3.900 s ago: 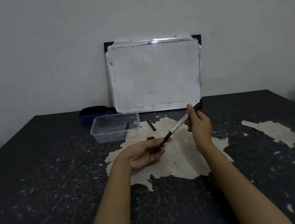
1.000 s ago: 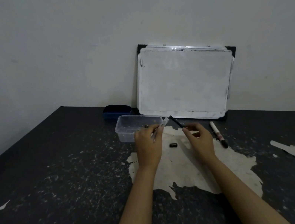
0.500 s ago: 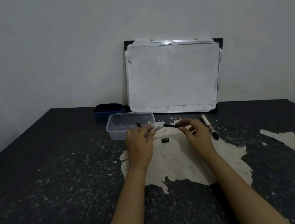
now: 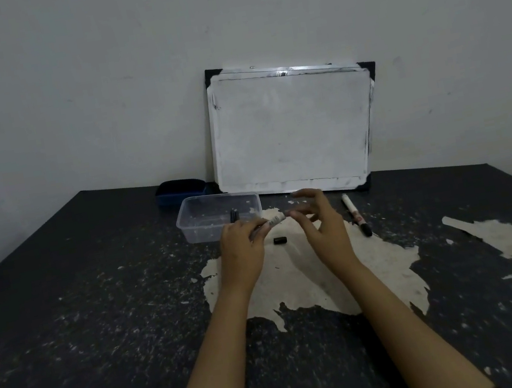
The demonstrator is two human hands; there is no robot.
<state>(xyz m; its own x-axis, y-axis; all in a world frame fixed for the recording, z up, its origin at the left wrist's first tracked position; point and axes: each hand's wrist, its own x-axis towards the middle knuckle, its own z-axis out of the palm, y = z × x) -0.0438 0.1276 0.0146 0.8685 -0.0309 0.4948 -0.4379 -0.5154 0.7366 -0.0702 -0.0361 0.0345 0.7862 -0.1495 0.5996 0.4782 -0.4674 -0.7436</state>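
Observation:
My left hand (image 4: 240,247) grips a pale marker barrel (image 4: 274,222) that points right, just above the table. My right hand (image 4: 321,227) is at the barrel's open end; its thumb and forefinger tips sit close to that end and the other fingers are spread and loosely bent. No black stick shows between my hands. A small black cap (image 4: 280,240) lies on the bare patch of the table below the barrel. A second marker (image 4: 356,215), white with a black end, lies to the right of my right hand.
A clear plastic tub (image 4: 192,224) stands just beyond my left hand with a dark piece (image 4: 234,215) inside. A blue box (image 4: 179,191) sits behind it. A whiteboard (image 4: 291,127) leans against the wall. The black table (image 4: 100,321) has peeled pale patches.
The thin black stick my right hand held has gone into the barrel and is out of sight. My right fingers have spread at the barrel's end. One marker was laid down on the right.

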